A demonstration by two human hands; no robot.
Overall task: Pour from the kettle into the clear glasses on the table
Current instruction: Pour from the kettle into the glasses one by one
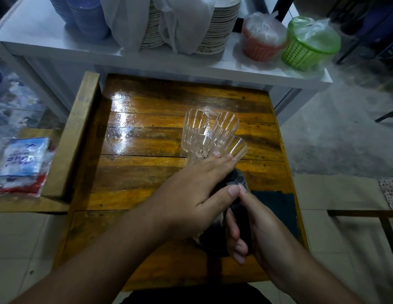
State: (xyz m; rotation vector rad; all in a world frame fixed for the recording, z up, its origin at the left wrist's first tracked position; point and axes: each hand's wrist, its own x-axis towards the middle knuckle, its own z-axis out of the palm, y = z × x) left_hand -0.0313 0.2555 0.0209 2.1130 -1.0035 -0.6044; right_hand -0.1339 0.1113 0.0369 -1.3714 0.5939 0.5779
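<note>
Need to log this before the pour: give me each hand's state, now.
Left hand: flat, fingers extended, resting on top of the kettle, not gripping.
Right hand: closed around the kettle's black handle.

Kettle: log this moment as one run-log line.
right hand: gripping kettle handle | left hand: flat on kettle lid | ribbed clear glasses: clustered beyond the kettle, look empty | wooden table: glossy | pouring: none visible

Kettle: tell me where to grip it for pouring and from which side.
Grip the kettle by its dark handle, from the near right. The handle runs along the side nearest the person, opposite the glasses, and the right hand already wraps it. The left hand lies flat over the lid, probably to steady it.
</note>
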